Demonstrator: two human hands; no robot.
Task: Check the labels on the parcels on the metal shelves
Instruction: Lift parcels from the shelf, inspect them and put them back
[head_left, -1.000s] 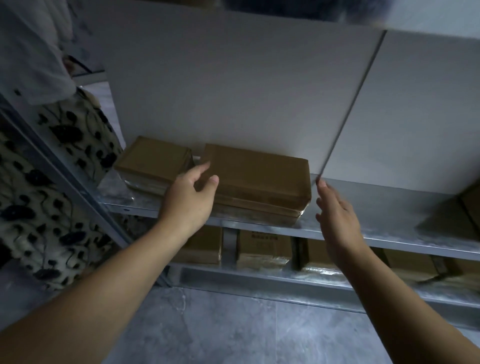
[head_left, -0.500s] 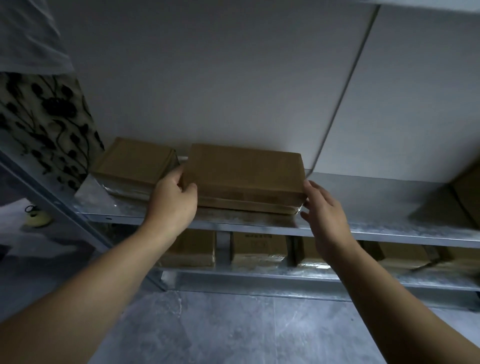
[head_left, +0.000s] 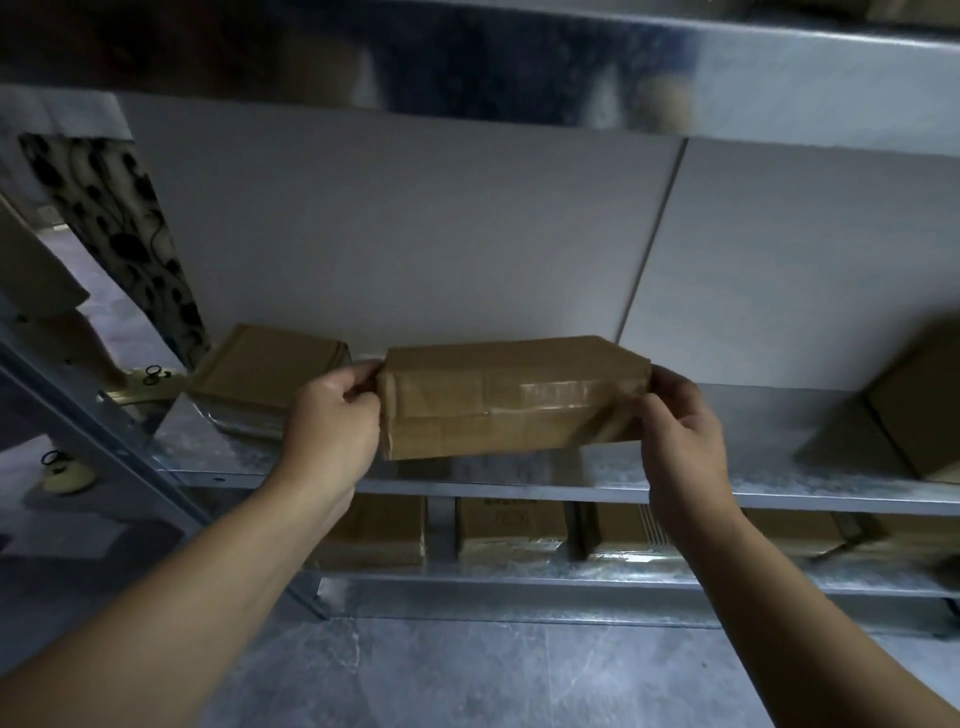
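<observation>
A flat brown cardboard parcel sealed with clear tape is lifted and tilted above the middle metal shelf, its taped side facing me. My left hand grips its left end. My right hand grips its right end. No label shows on the side facing me. A second flat parcel lies on the same shelf to the left, by the wall.
A larger box stands at the right end of the shelf. Several boxes line the lower shelf. Another metal shelf runs overhead. A patterned curtain hangs at left. Grey tiled floor lies below.
Both hands went from reaching to the parcel's ends to gripping them, then lifted it off the shelf and tilted its front side up towards me.
</observation>
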